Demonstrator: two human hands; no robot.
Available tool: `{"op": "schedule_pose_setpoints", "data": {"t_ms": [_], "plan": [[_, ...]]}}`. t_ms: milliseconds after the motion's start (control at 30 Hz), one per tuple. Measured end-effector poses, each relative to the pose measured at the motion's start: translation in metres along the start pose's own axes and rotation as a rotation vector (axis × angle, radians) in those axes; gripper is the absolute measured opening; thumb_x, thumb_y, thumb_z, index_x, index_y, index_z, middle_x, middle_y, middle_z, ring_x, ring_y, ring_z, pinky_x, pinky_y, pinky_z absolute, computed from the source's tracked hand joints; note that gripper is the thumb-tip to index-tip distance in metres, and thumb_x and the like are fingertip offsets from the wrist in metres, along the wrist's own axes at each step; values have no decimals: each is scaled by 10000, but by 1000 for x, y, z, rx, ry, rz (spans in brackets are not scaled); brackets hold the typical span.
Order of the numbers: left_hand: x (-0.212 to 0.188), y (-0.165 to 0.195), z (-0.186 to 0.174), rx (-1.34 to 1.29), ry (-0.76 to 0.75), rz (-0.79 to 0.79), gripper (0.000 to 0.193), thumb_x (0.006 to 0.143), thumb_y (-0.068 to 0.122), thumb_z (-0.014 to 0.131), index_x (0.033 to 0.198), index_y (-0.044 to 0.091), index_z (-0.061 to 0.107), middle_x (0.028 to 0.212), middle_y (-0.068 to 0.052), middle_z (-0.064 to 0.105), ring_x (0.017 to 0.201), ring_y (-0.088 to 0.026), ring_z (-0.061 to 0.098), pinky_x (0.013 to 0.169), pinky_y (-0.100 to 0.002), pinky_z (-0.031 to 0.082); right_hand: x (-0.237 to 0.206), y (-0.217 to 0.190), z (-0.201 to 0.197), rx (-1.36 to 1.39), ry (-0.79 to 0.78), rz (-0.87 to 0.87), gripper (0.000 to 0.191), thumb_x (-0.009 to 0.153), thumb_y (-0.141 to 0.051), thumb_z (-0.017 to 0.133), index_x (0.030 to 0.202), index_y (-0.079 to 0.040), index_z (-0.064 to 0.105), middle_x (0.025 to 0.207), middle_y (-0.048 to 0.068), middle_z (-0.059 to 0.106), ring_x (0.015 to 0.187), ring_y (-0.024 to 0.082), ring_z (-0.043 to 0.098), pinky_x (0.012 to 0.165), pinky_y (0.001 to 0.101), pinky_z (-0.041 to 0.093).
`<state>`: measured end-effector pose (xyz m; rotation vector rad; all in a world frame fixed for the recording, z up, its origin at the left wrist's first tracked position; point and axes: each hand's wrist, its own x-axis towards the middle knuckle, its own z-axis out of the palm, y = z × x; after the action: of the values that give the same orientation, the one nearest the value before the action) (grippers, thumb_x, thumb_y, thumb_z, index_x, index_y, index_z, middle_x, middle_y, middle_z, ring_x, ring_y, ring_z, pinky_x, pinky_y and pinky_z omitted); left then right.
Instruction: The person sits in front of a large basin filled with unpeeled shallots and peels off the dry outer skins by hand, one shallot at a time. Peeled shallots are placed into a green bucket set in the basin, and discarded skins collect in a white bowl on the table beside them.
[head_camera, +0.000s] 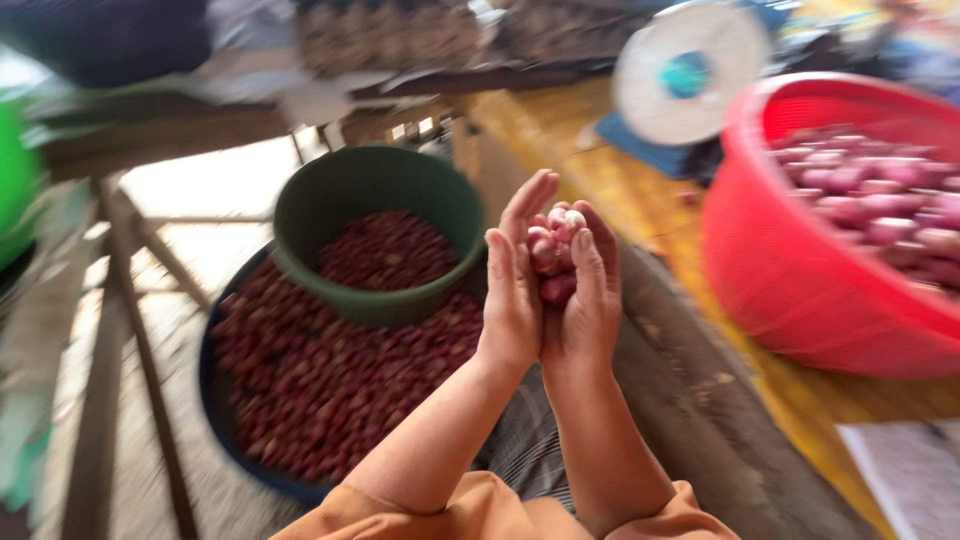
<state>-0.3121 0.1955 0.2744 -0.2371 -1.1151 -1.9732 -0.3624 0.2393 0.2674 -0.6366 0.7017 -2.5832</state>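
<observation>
My left hand (512, 290) and my right hand (588, 300) are pressed together in a cup, holding several peeled pink shallots (552, 250) between the palms. Both arms wear orange sleeves. The cupped hands hover between a green bucket (300, 215) with red shallots in it and a red plastic basket (790, 290) holding peeled pink shallots. The green bucket stands inside a wide dark blue tub (212, 420) filled with unpeeled red shallots. The picture is blurred by motion.
A white-dialled weighing scale (690, 75) on a blue base stands on the yellow table (560, 130) behind the red basket. Egg trays (390, 35) lie at the back. Wooden slats (130, 330) run down the left. A paper sheet (905, 470) lies at lower right.
</observation>
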Motion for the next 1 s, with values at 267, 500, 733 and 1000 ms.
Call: {"op": "schedule_pose_setpoints", "data": {"t_ms": [267, 500, 733, 1000], "plan": [[88, -53, 156, 103, -343, 199, 430, 1206, 435, 370, 1527, 151, 402, 1414, -109, 531, 1239, -189, 530, 1100, -330, 452, 64, -171, -9, -879, 186, -763, 225, 1137, -201, 611, 1295, -44, 638, 1274, 131, 618, 1059, 176, 609, 907, 310, 528], [87, -68, 155, 337, -390, 324, 631, 1192, 499, 228, 1601, 44, 382, 1631, -145, 445, 1613, -258, 321, 1394, -420, 93, 78, -226, -39, -1717, 329, -1154, 410, 1043, -147, 789, 1415, -72, 634, 1637, 286, 324, 1527, 453, 246, 1266, 522, 207], [13, -17, 16, 661, -369, 329, 620, 1217, 506, 146, 1500, 74, 490, 1559, -77, 518, 1540, -189, 337, 1363, -369, 95, 29, -144, -50, -1137, -113, -979, 173, 1097, 34, 643, 1264, -14, 644, 1578, 175, 472, 1453, 267, 430, 1278, 414, 282], [-102, 80, -229, 921, 406, 122, 723, 1134, 572, 194, 1410, 55, 618, 1565, -149, 526, 1563, -325, 383, 1350, -468, 222, 15, 52, -61, -1330, -681, -510, 77, 1010, 17, 683, 1068, -30, 698, 1146, 141, 691, 1116, 317, 687, 1006, 382, 555]]}}
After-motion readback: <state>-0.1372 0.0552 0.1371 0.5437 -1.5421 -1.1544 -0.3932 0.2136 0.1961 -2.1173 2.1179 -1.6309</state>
